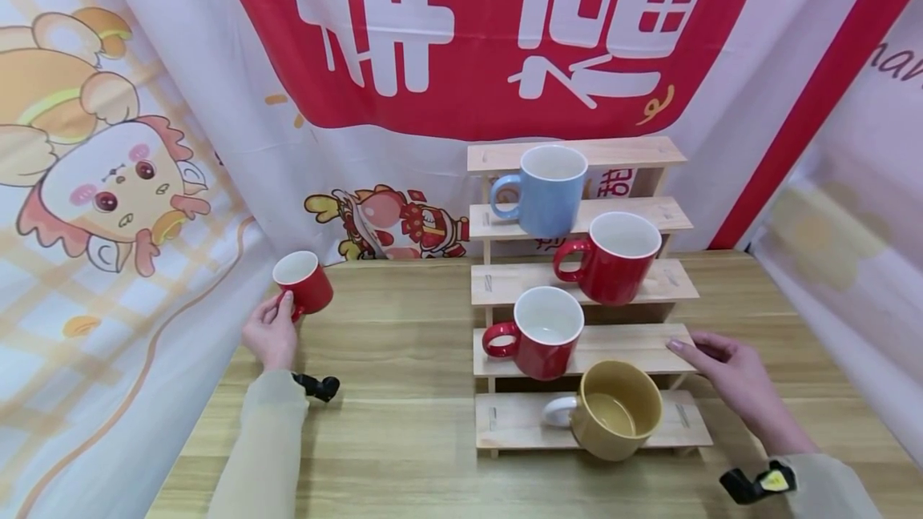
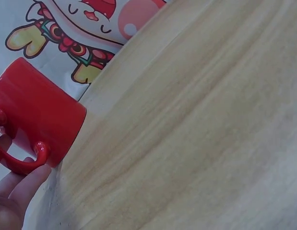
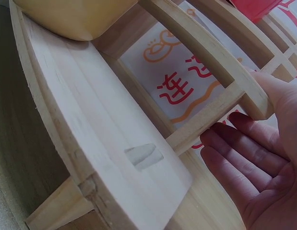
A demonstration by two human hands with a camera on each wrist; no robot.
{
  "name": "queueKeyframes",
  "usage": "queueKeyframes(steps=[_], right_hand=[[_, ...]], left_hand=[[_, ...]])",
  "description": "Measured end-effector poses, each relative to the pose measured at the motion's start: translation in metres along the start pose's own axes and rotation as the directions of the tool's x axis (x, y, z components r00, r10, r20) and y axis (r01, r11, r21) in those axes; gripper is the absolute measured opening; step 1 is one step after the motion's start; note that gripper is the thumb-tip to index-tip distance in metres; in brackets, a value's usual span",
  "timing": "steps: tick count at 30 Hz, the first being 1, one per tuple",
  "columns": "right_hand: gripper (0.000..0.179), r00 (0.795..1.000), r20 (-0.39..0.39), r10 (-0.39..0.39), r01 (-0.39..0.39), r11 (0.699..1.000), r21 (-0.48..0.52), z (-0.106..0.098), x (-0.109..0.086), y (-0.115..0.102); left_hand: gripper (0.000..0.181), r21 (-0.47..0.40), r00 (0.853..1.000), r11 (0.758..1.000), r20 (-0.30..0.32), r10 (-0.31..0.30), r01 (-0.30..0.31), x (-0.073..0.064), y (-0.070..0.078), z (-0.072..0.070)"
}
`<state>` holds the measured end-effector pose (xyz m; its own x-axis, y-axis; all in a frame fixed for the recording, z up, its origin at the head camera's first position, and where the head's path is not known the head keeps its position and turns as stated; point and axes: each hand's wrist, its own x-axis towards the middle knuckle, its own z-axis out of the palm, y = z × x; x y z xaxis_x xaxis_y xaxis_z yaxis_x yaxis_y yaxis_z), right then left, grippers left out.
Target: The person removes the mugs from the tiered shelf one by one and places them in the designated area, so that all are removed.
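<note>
At the back left of the table, my left hand (image 1: pixel 272 333) grips a red mug (image 1: pixel 312 292) by its handle; the mug looks tilted in the left wrist view (image 2: pixel 40 110). Whether its base touches the table I cannot tell. On the right, my right hand (image 1: pixel 739 383) holds the end of one board of a stepped wooden rack (image 1: pixel 497 352), thumb on top and fingers below. The rack bears a light blue mug (image 1: pixel 551 203), an upper red mug (image 1: pixel 618 271), a lower red mug (image 1: pixel 544 347) and a tan mug (image 1: pixel 613 423) with a white handle.
The rack stands on a wood-grain table (image 1: pixel 389 391). Printed cloth hangs behind, with a red panel (image 1: pixel 476 54), and a cartoon-printed cloth (image 1: pixel 108 183) lines the left side. Another pale cloth (image 1: pixel 851 247) hangs at the right.
</note>
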<state>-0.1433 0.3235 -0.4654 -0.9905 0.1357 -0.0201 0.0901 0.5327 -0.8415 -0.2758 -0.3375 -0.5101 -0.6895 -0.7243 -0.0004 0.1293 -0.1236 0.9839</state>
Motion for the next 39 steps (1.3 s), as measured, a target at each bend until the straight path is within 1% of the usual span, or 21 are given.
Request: queueKeyframes(steps=[6, 8, 11, 13, 16, 18, 20, 23, 27, 31, 33, 36, 39], right_hand=[[0.059, 1.000, 0.000, -0.003, 0.003, 1.000, 0.001, 0.000, 0.000, -0.001], [0.059, 1.000, -0.002, -0.004, 0.004, 1.000, 0.002, 0.000, -0.001, -0.001], [0.060, 1.000, -0.001, 0.000, 0.000, 1.000, 0.002, 0.000, -0.001, -0.001], [0.060, 1.000, 0.000, -0.001, 0.001, 1.000, 0.002, 0.000, -0.001, -0.002], [0.059, 1.000, 0.000, -0.004, 0.004, 1.000, 0.006, -0.001, 0.000, -0.002], [0.058, 1.000, 0.002, -0.008, 0.008, 1.000, 0.010, -0.001, 0.000, -0.003], [0.058, 1.000, 0.003, -0.010, 0.010, 1.000, 0.015, -0.001, 0.000, -0.003], [0.058, 1.000, 0.003, -0.012, 0.012, 1.000, 0.011, -0.001, 0.000, -0.003], [0.059, 1.000, 0.004, -0.008, 0.008, 1.000, -0.005, -0.001, 0.000, -0.003], [0.060, 1.000, 0.006, -0.003, 0.003, 1.000, -0.013, -0.002, 0.001, -0.002], [0.060, 1.000, 0.010, 0.000, 0.000, 1.000, -0.006, -0.002, 0.000, -0.002], [0.060, 1.000, 0.021, 0.004, -0.005, 1.000, 0.007, -0.001, 0.000, -0.002], [0.060, 1.000, 0.027, 0.008, -0.008, 1.000, 0.007, -0.002, 0.000, -0.002]], left_hand=[[0.038, -0.014, 1.000, 1.000, 0.004, 0.001, -0.001, -0.002, 0.001, 0.000], [0.040, 0.000, 1.000, 1.000, 0.005, -0.002, 0.002, -0.001, 0.001, 0.000], [0.044, 0.021, 0.999, 0.999, 0.021, -0.027, 0.026, -0.001, 0.006, -0.001], [0.047, 0.054, 0.999, 0.998, 0.033, -0.028, 0.026, -0.001, 0.010, -0.001], [0.050, 0.132, 0.999, 0.991, 0.044, 0.010, -0.016, -0.003, 0.018, -0.001], [0.052, 0.209, 0.998, 0.976, 0.043, 0.044, -0.052, -0.005, 0.026, 0.001], [0.054, 0.259, 0.996, 0.962, 0.044, 0.076, -0.085, -0.007, 0.035, 0.003], [0.054, 0.240, 0.994, 0.966, 0.065, 0.087, -0.100, -0.011, 0.052, 0.009], [0.056, 0.131, 0.987, 0.984, 0.121, 0.101, -0.117, -0.020, 0.076, 0.021], [0.061, 0.113, 0.972, 0.983, 0.202, 0.122, -0.147, -0.036, 0.101, 0.037], [0.059, 0.130, 0.958, 0.975, 0.248, 0.142, -0.178, -0.047, 0.113, 0.045], [0.055, 0.122, 0.932, 0.965, 0.311, 0.185, -0.232, -0.064, 0.128, 0.059], [0.053, 0.092, 0.894, 0.951, 0.379, 0.239, -0.294, -0.081, 0.141, 0.074]])
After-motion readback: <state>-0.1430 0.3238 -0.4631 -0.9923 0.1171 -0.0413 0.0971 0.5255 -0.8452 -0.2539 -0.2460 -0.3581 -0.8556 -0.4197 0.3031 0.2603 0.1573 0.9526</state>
